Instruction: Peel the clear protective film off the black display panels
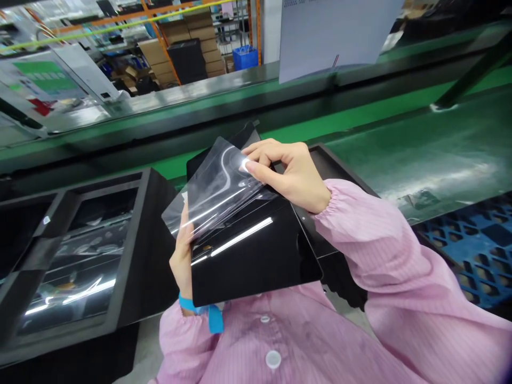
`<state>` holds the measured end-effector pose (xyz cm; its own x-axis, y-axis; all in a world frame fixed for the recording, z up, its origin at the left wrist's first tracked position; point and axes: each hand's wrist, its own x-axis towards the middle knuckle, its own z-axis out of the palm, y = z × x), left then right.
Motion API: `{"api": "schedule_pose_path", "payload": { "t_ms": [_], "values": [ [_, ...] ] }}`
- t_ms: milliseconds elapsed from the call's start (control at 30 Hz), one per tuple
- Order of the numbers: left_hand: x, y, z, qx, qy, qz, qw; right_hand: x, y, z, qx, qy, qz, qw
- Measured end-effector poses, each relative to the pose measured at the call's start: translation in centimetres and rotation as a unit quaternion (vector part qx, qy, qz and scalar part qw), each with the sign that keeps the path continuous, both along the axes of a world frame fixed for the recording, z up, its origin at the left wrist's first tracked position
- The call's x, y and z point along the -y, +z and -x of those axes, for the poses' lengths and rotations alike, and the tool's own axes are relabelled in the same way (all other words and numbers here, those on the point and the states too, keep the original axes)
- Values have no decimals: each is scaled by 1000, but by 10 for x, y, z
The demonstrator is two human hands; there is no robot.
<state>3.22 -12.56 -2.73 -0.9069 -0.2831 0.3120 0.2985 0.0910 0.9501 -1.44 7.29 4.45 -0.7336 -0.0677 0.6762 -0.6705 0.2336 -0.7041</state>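
A glossy black tablet-like panel [256, 256] is tilted in front of my chest. My left hand [183, 250] grips its left edge, with the fingers partly hidden behind it. Pinched between the thumb and fingers of my right hand [288, 170] is a clear plastic film [218, 181], lifted and folded over the panel's upper part. The film's left corner sticks out past the panel, beside my left fingers. A blue wrist strap [214, 317] circles my left wrist.
At the left stands a dark foam tray [138, 234] with film-covered panels in its compartments. Another dark tray [340, 165] lies behind my right hand. The green conveyor bench [432, 154] runs across, with a blue plastic grid [476, 240] at the right and a hanging paper sheet [336, 37] above.
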Motion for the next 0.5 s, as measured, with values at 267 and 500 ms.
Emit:
{"api": "schedule_pose_path", "payload": {
  "t_ms": [267, 500],
  "values": [
    [-1, 4, -1, 2, -8, -16, 1000, -4, 2, 0, 32, -14, -14, 999],
    [-17, 38, -10, 41, -54, -126, 990, -21, -6, 4, 29, -26, -5, 999]
  ]
}}
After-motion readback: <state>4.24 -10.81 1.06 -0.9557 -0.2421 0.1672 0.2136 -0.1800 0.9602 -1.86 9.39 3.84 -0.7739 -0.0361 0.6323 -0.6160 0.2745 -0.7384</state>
